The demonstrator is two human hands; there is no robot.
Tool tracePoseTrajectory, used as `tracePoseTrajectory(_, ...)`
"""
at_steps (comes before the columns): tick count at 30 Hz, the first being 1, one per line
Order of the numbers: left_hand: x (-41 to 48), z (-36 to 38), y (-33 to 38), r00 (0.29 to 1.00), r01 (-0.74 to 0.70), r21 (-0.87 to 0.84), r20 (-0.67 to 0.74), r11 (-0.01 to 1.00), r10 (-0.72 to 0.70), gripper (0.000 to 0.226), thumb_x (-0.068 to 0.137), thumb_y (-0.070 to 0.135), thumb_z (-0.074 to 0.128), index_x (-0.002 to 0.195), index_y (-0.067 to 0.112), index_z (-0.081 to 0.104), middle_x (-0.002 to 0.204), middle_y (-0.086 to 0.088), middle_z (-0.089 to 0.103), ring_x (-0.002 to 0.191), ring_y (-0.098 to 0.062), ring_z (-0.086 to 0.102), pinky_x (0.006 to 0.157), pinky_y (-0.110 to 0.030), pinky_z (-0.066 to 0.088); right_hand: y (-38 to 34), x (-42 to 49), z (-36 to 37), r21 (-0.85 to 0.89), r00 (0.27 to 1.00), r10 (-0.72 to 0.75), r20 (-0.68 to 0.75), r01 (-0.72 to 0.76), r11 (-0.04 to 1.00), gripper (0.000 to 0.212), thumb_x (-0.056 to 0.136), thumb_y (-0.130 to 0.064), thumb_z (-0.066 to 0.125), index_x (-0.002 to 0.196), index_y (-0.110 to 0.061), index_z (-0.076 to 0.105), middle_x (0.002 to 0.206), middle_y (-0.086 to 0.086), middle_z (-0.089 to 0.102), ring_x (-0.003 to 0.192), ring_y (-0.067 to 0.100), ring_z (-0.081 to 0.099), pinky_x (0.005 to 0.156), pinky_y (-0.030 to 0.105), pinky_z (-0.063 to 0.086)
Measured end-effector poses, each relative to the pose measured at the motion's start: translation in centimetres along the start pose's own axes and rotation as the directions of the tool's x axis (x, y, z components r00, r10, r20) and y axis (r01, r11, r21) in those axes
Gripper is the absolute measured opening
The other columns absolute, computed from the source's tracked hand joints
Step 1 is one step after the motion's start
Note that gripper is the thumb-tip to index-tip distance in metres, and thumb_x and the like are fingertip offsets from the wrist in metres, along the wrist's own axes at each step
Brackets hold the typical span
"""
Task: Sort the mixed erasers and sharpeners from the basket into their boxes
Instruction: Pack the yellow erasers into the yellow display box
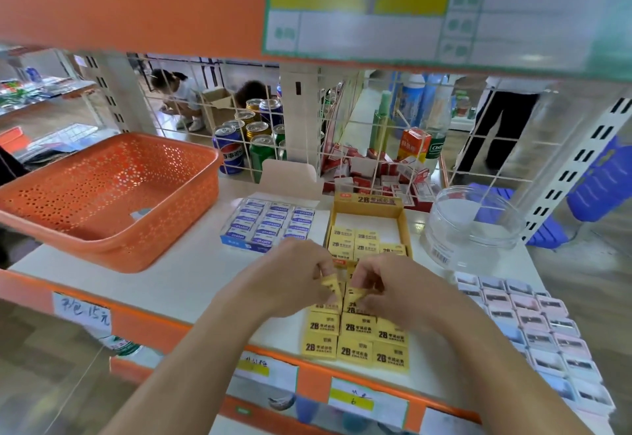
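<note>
Yellow 2B erasers (355, 342) lie in rows on the white shelf near its front edge. My left hand (290, 277) pinches one yellow eraser (331, 286) just above the rows. My right hand (393, 287) pinches another yellow eraser (355, 294) beside it. Behind my hands stands the yellow eraser box (367, 203), partly filled. To its left is a blue-and-white eraser box (266, 222), full. The orange perforated basket (113, 195) sits at the left with only a small grey item (140, 213) in it. Pastel sharpeners (533, 328) lie in rows at the right.
A clear plastic jar (472, 222) stands at the back right of the shelf. A white wire grid (307, 119) backs the shelf, with drink cans (253, 137) and red packs (369, 167) behind it. An orange shelf board (136, 0) hangs overhead. People are in the aisle beyond.
</note>
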State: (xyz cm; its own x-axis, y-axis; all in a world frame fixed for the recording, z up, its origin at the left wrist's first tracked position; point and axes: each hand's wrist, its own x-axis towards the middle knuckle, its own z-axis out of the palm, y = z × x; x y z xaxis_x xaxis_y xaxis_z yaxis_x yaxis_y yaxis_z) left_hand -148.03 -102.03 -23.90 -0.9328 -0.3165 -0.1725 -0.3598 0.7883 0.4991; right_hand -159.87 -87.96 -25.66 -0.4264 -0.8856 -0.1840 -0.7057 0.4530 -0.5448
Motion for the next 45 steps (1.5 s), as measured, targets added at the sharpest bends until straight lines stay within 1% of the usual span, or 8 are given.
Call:
tracePoseTrajectory(6, 3.4, -1.6, -0.1, 0.998, -0.014, 0.002, -0.06, 1.0, 0.014, 0.012, 0.082, 0.033, 0.072, 0.081, 0.026, 0.062, 0.08, 0.007, 0.066, 0.075, -0.013, 0.064, 0.067, -0.028, 0.054, 0.3, 0.7, -2.2, 0.043, 0.995, 0.047, -0.093, -0.043, 0.998, 0.013, 0.09, -0.025, 0.062, 0.084, -0.032, 0.053, 0.086, -0.012, 0.058, 0.075, 0.004, 0.056, 0.064, 0.019, 0.044)
tracePoseTrajectory(11, 5.7, -2.1, 0.2, 0.995, -0.085, 0.042, -0.051, 0.995, 0.088, 0.011, 0.086, 0.03, 0.068, 0.09, 0.02, 0.064, 0.078, 0.009, 0.061, 0.062, -0.003, 0.056, 0.052, -0.016, 0.038, 0.6, 2.1, -3.6, 0.055, 0.987, 0.075, -0.143, -0.068, 0.996, 0.011, 0.09, -0.026, 0.063, 0.085, -0.031, 0.055, 0.087, -0.01, 0.059, 0.077, 0.005, 0.055, 0.063, 0.019, 0.041)
tracePoseTrajectory(16, 8.4, -2.6, 0.1, 0.987, -0.127, 0.066, -0.088, 0.99, 0.133, 0.005, 0.089, 0.023, 0.066, 0.092, 0.021, 0.063, 0.072, 0.012, 0.05, 0.061, -0.001, 0.047, 0.052, -0.015, 0.031, 1.5, 4.0, -3.8, 0.117, 0.962, 0.138, -0.234, -0.113, 0.987, 0.011, 0.09, -0.021, 0.063, 0.088, -0.03, 0.057, 0.088, -0.01, 0.059, 0.077, 0.005, 0.056, 0.061, 0.018, 0.04)
tracePoseTrajectory(24, 12.9, -2.3, 0.1, 0.99, -0.13, 0.176, -0.029, 0.976, 0.138, 0.011, 0.093, 0.023, 0.059, 0.092, 0.014, 0.065, 0.082, 0.003, 0.056, 0.068, -0.006, 0.049, 0.066, -0.017, 0.038, 2.3, 6.5, -3.3, 0.074, 0.918, 0.213, -0.335, -0.2, 0.977, 0.018, 0.093, -0.012, 0.055, 0.108, -0.02, 0.061, 0.101, -0.005, 0.056, 0.091, 0.013, 0.054, 0.069, 0.021, 0.04)
tracePoseTrajectory(29, 14.5, -1.4, 0.0, 0.993, -0.111, 0.294, -0.005, 0.949, 0.118, 0.016, 0.094, 0.022, 0.058, 0.103, 0.012, 0.067, 0.093, -0.002, 0.061, 0.082, -0.016, 0.059, 0.066, -0.022, 0.042, 3.0, 7.7, -3.2, 0.029, 0.909, 0.227, -0.351, -0.231, 0.972, 0.022, 0.091, -0.007, 0.055, 0.11, -0.016, 0.061, 0.11, 0.003, 0.06, 0.093, 0.017, 0.054, 0.071, 0.023, 0.04)
tracePoseTrajectory(35, 14.8, -1.2, -0.6, 0.99, -0.132, 0.339, -0.005, 0.931, 0.142, 0.018, 0.096, 0.013, 0.05, 0.092, 0.01, 0.067, 0.084, -0.001, 0.058, 0.071, -0.013, 0.054, 0.057, -0.018, 0.036, 3.0, 8.7, -2.9, -0.01, 0.923, 0.227, -0.31, -0.242, 0.97, 0.026, 0.095, -0.012, 0.046, 0.114, -0.02, 0.062, 0.115, 0.004, 0.059, 0.093, 0.016, 0.053, 0.069, 0.025, 0.041)
tracePoseTrajectory(42, 15.1, -0.9, -1.2, 0.986, -0.142, 0.366, -0.034, 0.92, 0.166, 0.014, 0.095, 0.007, 0.05, 0.089, 0.012, 0.062, 0.091, 0.0, 0.052, 0.081, -0.014, 0.056, 0.069, -0.023, 0.045, 2.2, 8.6, -2.8, -0.148, 0.938, 0.245, -0.244, -0.286, 0.947, 0.038, 0.096, -0.009, 0.041, 0.125, -0.023, 0.06, 0.141, 0.005, 0.044, 0.129, 0.024, 0.042, 0.104, 0.036, 0.038)
tracePoseTrajectory(45, 15.0, -1.1, -1.5, 0.987, -0.137, 0.351, -0.025, 0.926, 0.156, 0.017, 0.095, 0.006, 0.048, 0.086, 0.012, 0.061, 0.091, -0.001, 0.058, 0.081, -0.016, 0.059, 0.073, -0.026, 0.052, 2.2, 8.6, -2.7, -0.163, 0.94, 0.248, -0.237, -0.29, 0.943, 0.038, 0.096, -0.01, 0.042, 0.127, -0.025, 0.058, 0.139, 0.005, 0.045, 0.126, 0.023, 0.045, 0.101, 0.035, 0.039)
